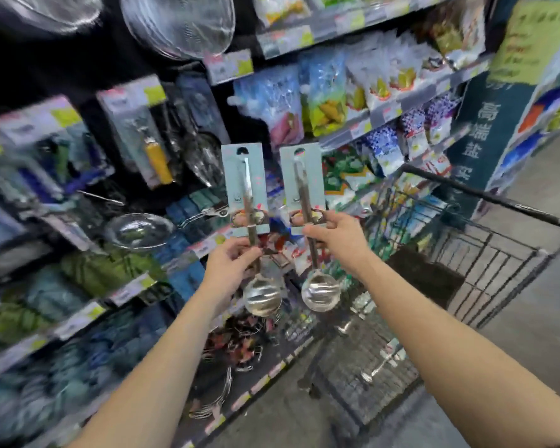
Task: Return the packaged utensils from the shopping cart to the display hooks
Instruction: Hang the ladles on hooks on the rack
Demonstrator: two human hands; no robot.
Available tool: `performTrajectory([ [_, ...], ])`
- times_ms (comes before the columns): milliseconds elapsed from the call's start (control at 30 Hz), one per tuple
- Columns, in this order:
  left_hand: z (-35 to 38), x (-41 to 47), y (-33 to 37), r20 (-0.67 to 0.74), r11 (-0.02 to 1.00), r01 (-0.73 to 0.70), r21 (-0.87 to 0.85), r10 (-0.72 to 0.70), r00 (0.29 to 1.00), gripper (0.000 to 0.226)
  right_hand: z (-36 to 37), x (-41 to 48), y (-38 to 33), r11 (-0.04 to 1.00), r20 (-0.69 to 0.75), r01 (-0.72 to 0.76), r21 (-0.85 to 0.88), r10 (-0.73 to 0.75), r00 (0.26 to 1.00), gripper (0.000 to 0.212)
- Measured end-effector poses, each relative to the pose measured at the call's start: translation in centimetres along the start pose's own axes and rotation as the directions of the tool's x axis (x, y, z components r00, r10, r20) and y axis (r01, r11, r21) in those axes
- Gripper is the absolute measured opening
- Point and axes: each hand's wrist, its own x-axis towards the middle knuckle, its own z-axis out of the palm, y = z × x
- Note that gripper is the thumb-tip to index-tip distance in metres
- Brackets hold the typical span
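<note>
Each hand, left (232,257) and right (335,236), closed around an upright ladle (262,294), (320,291), bowls down.

Left of the frame's centre, a round-bowled ladle of shiny polished metal (262,299) is fixed to a matt pale-blue paper backing card (247,189). Its twin, a second glossy metal ladle (320,292), sits on a matching matt card (303,185). At right, a shopping cart of dark wire (485,247) looks dull. At upper centre hangs a fine metal mesh strainer (178,24), faintly gleaming.
</note>
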Motion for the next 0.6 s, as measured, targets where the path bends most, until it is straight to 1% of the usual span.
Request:
performTrajectory([
  [67, -4.4, -1.5, -0.2, -0.091, 1.000, 0.011, 0.014, -0.010, 0.996, 0.018, 4.2, -0.1, -1.1, 0.999, 0.075, 0.026, 0.025, -0.028, 0.997, 0.019],
  [133, -8.7, -3.4, -0.4, -0.163, 0.999, 0.017, 0.029, -0.012, 0.987, 0.024, 8.8, -0.6, -1.8, 0.998, 0.146, 0.028, 0.061, -0.036, 0.989, 0.024],
  [167, -10.8, -4.4, -0.6, -0.197, 0.999, 0.028, 0.025, -0.023, 0.980, 0.023, 11.1, -0.9, -2.0, 0.998, 0.180, 0.028, 0.064, -0.039, 0.983, 0.026],
  [233, -14.9, -6.9, -1.0, -0.253, 0.999, 0.037, -0.029, -0.044, 0.966, 0.013, 15.9, -2.3, -2.7, 0.995, 0.266, 0.033, 0.093, -0.056, 0.962, 0.018],
  [267, -16.9, -8.3, -1.2, -0.279, 0.997, 0.035, -0.063, -0.051, 0.959, 0.010, 18.3, -3.2, -3.0, 0.995, 0.311, 0.036, 0.094, -0.064, 0.948, 0.019],
  [300, -18.8, -9.8, -1.4, -0.307, 0.995, 0.027, -0.094, -0.054, 0.950, 0.008, 20.7, -4.2, -3.3, 0.995, 0.345, 0.039, 0.090, -0.068, 0.936, 0.021],
  [367, -22.5, -12.9, -1.8, -0.360, 0.992, 0.025, -0.125, -0.069, 0.930, 0.007, 25.2, -6.1, -3.7, 0.996, 0.389, 0.053, 0.067, -0.075, 0.918, 0.033],
  [467, -28.4, -18.2, -2.8, -0.442, 0.988, 0.013, -0.152, -0.080, 0.894, 0.008, 31.7, -10.0, -4.8, 0.995, 0.466, 0.054, 0.082, -0.086, 0.880, 0.021],
  [533, -32.3, -22.0, -3.5, -0.486, 0.988, -0.003, -0.156, -0.074, 0.871, 0.009, 35.8, -13.2, -5.9, 0.993, 0.517, 0.073, 0.091, -0.110, 0.849, 0.018],
  [600, -36.1, -25.8, -4.4, -0.531, 0.985, -0.020, -0.171, -0.076, 0.844, 0.012, 39.8, -17.0, -7.2, 0.993, 0.541, 0.078, 0.093, -0.116, 0.833, 0.012],
])
